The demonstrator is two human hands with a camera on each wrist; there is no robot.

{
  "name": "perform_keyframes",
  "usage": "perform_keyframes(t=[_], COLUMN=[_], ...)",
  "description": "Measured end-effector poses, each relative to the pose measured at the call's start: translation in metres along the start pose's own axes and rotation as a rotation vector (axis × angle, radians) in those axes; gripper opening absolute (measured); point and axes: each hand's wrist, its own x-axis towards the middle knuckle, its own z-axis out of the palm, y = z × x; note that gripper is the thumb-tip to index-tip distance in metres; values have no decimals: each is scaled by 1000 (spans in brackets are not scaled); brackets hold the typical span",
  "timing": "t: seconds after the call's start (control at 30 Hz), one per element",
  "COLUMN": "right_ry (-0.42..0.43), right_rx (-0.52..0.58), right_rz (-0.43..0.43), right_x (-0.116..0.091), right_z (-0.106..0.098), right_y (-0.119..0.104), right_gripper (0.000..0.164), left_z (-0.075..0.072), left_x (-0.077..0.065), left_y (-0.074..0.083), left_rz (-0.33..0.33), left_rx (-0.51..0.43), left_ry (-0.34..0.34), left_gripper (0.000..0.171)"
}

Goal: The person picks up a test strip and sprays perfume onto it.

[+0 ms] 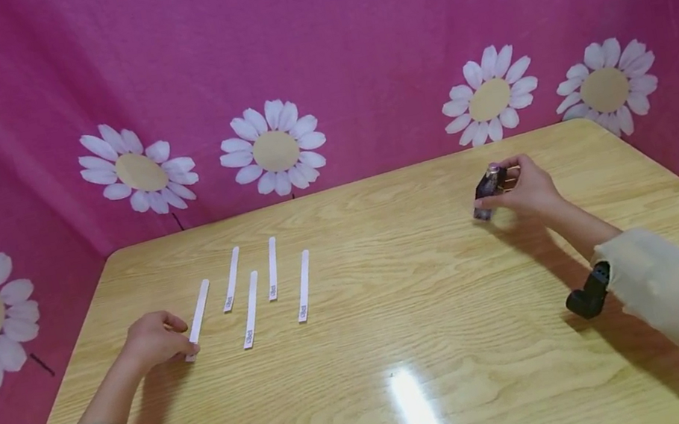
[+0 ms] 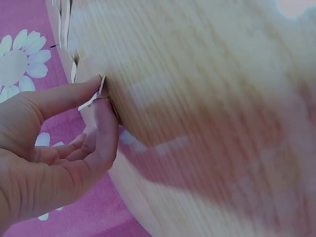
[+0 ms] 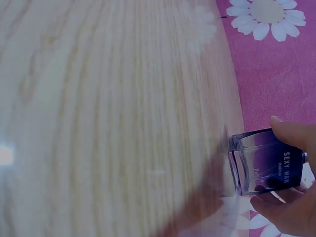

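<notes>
Between thumb and forefinger, my left hand (image 1: 157, 340) pinches the near, labelled end of a white paper strip (image 1: 200, 312) at the left of the table. In the left wrist view, that strip (image 2: 102, 88) shows edge-on between the fingertips. Far to the right, my right hand (image 1: 527, 186) grips a dark purple glass perfume bottle (image 1: 487, 192) by its sides, tilted over the table. Lettering reading "SEXY MAN" marks the bottle (image 3: 269, 160) in the right wrist view, and its thick clear base points toward the wood. Several similar strips (image 1: 251, 309) lie to the right of my left hand.
The wood-grain table (image 1: 420, 281) reaches back to a magenta curtain (image 1: 349, 36) with white daisies, which also borders both sides. A bright light reflection (image 1: 422, 417) falls near the front. Small black devices (image 1: 589, 293) sit at both wrists.
</notes>
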Motion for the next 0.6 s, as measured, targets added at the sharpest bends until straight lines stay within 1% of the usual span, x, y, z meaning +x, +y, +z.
perform_keyframes(t=[0.07,0.17,0.27,0.37,0.47,0.6], right_ry=[15,39,69,79,66,9], right_rx=[-5,-11,-22,-24,-23,43], right_rz=[-9,-53,-130,-207,-248,-259], right_x=[-2,-5,-8,-10,-11,-13], right_z=[0,0,0,0,2,5], right_y=[1,2,1,-2,-8,-15], right_gripper=[80,77,72,67,65,65], left_z=[0,2,3,1,0,-1], left_x=[-1,-2,-3,-4,-4,-2], left_y=[-1,-5,-9,-13,-14,-12], left_rz=[-3,-9,-9,-4,5,21], left_rx=[-29,-68,-81,-106,-149,-218], left_ry=[-20,-28,-18,-14,-17,-28], left_gripper=[38,33,32,34,36,36])
